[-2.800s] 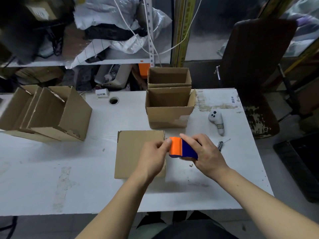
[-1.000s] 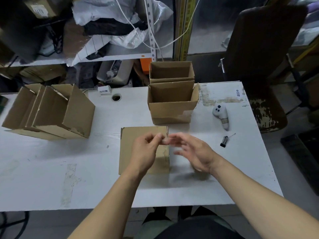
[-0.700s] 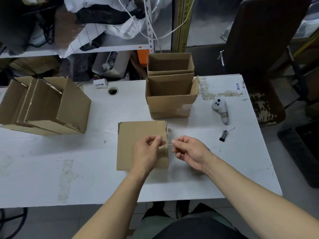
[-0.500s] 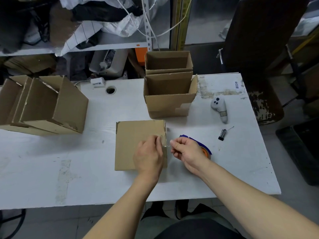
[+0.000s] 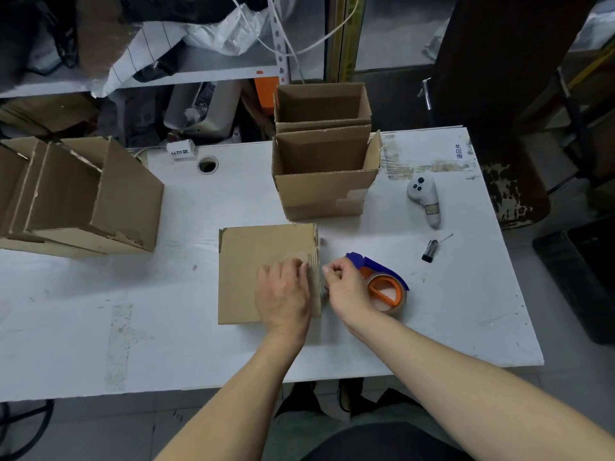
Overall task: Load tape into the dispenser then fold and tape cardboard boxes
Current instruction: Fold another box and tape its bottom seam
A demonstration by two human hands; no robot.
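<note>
Writing is scarce and none of it reads clearly: a small white tag (image 5: 181, 150) beyond the flat box carries dark characters too blurred to make out, and a short line of blue print (image 5: 459, 151) sits near the table's far right corner, also illegible. The flat box (image 5: 253, 271) is plain brown cardboard, lying closed on the white table (image 5: 100, 294) with a patch of clear tape on its right part. The left hand (image 5: 283, 291) rests palm down on that part, fingers lightly bent, pressing the tape. Just right of the box's edge the right hand (image 5: 344, 287) has its fingers curled with thumb and forefinger pinched together; what they pinch cannot be made out. The tape dispenser (image 5: 382, 284), blue and orange with a clear roll, lies on the table just right of the box, touching that hand. Behind the box stands an open box (image 5: 324, 188) with another open box (image 5: 321, 106) beyond it; to its left are more open boxes (image 5: 86, 194) tipped on their sides. Right of the flat box lie a white controller (image 5: 426, 199) and a small black tool (image 5: 431, 249). The tabletop is scuffed and stained, with a round cable hole (image 5: 207, 165); cluttered shelves (image 5: 199, 68) and a dark chair (image 5: 499, 111) stand behind.
</note>
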